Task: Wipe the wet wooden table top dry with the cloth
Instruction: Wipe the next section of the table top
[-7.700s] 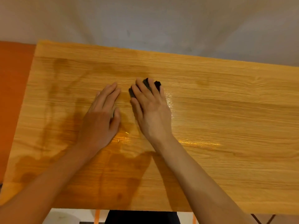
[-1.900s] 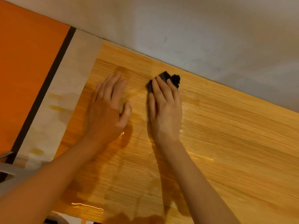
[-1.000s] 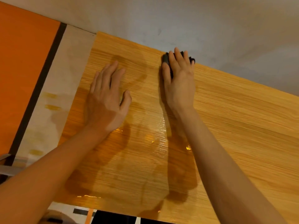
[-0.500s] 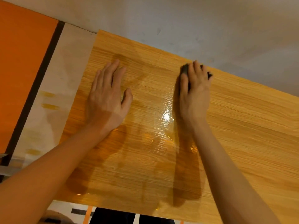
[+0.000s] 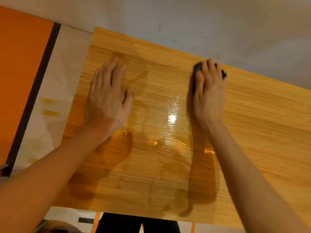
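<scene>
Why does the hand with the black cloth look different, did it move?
Yes. The right hand slid the cloth rightward along the table's far edge, away from the resting left hand.

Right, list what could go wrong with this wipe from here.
1. The dark cloth sits at the table top's far edge under the right hand; another push may slide it off.
2. The glossy wet patch between the hands could be missed.
3. The left hand may slip.

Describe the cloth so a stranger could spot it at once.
Start at the wooden table top and follow its far edge, by the grey wall. There the right hand presses flat on the cloth. It is the only dark thing on the wood, peeking out around the fingers.
</scene>
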`<control>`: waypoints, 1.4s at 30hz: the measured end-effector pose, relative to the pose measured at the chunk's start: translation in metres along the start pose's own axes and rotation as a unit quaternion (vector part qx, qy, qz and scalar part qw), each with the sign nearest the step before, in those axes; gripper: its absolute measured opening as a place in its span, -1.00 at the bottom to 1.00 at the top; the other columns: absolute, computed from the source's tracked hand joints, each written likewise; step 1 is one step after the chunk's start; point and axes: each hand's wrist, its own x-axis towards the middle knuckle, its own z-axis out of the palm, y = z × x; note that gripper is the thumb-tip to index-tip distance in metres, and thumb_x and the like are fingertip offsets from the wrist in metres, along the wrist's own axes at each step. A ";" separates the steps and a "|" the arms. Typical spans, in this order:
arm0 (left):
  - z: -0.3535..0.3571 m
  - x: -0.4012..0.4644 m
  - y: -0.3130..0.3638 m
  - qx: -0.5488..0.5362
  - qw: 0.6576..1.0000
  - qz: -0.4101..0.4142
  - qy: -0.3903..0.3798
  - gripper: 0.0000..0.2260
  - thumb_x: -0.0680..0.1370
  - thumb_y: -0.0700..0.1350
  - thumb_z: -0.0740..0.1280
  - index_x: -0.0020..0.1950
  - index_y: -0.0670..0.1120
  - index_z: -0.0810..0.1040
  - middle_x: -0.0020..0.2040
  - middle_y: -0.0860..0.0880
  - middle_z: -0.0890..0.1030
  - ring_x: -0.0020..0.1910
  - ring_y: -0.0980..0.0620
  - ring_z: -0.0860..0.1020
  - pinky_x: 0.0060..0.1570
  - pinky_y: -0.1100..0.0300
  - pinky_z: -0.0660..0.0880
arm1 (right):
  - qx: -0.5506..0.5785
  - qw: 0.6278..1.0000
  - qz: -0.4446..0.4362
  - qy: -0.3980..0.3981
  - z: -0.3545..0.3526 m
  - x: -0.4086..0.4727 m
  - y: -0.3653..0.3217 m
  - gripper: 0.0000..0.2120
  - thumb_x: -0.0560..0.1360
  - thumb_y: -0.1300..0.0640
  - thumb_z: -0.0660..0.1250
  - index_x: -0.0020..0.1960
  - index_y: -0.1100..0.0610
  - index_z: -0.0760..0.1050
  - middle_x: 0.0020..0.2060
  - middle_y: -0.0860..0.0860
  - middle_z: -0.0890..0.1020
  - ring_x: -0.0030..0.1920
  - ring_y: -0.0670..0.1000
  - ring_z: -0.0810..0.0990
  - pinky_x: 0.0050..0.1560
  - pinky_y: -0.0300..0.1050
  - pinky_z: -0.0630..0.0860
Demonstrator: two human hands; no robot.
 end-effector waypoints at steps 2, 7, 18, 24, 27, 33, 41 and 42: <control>-0.001 0.000 0.000 0.001 1.000 0.000 -0.004 -0.50 0.64 0.00 0.14 0.56 -0.15 0.30 0.60 -0.14 0.27 0.60 -0.15 0.21 0.61 -0.03 0.05 | -0.008 1.000 -0.022 -0.015 -0.006 -0.064 -0.004 -0.56 0.69 0.05 -0.03 0.51 0.16 0.26 0.53 0.06 0.21 0.57 0.06 0.05 0.56 0.09 -0.08; -0.002 0.002 0.002 0.006 1.000 -0.002 -0.007 -0.49 0.65 0.01 0.12 0.57 -0.15 0.28 0.60 -0.14 0.26 0.60 -0.14 0.20 0.61 -0.03 0.04 | -0.017 0.999 -0.006 -0.030 -0.007 -0.111 -0.009 -0.53 0.67 0.00 -0.06 0.51 0.16 0.24 0.54 0.03 0.20 0.57 0.04 0.02 0.55 0.12 -0.06; 0.000 0.000 -0.002 -0.014 1.000 0.017 0.003 -0.51 0.65 0.01 0.14 0.56 -0.14 0.30 0.58 -0.14 0.29 0.57 -0.15 0.23 0.59 -0.07 0.11 | -0.030 0.992 -0.113 -0.042 -0.007 -0.095 -0.002 -0.58 0.68 0.05 0.02 0.50 0.14 0.29 0.51 0.02 0.26 0.56 0.02 0.08 0.56 0.02 -0.04; -0.001 0.001 -0.003 -0.011 1.000 0.010 -0.009 -0.50 0.65 0.01 0.14 0.56 -0.14 0.28 0.58 -0.15 0.27 0.58 -0.16 0.21 0.59 -0.08 0.10 | -0.032 0.997 0.066 0.032 -0.029 -0.120 0.036 -0.55 0.67 0.06 -0.02 0.50 0.21 0.27 0.51 0.07 0.25 0.55 0.08 0.10 0.55 0.09 -0.02; -0.002 0.001 -0.004 -0.020 1.000 0.012 -0.018 -0.51 0.67 -0.01 0.16 0.57 -0.15 0.27 0.60 -0.14 0.24 0.60 -0.14 0.19 0.59 -0.09 0.09 | -0.028 0.999 -0.014 0.023 0.007 -0.119 -0.029 -0.58 0.67 0.07 0.02 0.47 0.20 0.33 0.49 0.09 0.31 0.53 0.11 0.17 0.54 0.08 0.01; -0.016 -0.038 -0.001 -0.066 0.997 -0.007 -0.035 -0.49 0.66 0.02 0.16 0.58 -0.14 0.27 0.60 -0.11 0.27 0.62 -0.10 0.14 0.62 -0.06 0.00 | -0.012 0.986 -0.151 -0.068 0.018 -0.122 -0.054 -0.57 0.67 0.02 0.03 0.47 0.15 0.32 0.50 0.05 0.30 0.54 0.04 0.13 0.56 0.02 -0.04; -0.027 -0.115 -0.007 -0.065 0.996 -0.010 -0.060 -0.50 0.66 0.00 0.12 0.58 -0.12 0.28 0.63 -0.07 0.21 0.63 0.03 0.08 0.62 0.10 -0.05 | -0.032 0.999 0.035 0.004 -0.028 -0.140 0.024 -0.54 0.67 0.04 -0.05 0.51 0.19 0.26 0.52 0.08 0.23 0.56 0.08 0.08 0.55 0.06 -0.05; -0.025 -0.114 -0.006 -0.054 0.997 -0.007 -0.055 -0.51 0.66 -0.01 0.11 0.58 -0.12 0.28 0.63 -0.08 0.21 0.63 0.03 0.08 0.61 0.17 -0.10 | -0.030 0.999 0.021 0.008 -0.018 -0.140 0.005 -0.54 0.67 0.04 -0.05 0.50 0.19 0.26 0.51 0.09 0.25 0.55 0.09 0.10 0.55 0.06 -0.05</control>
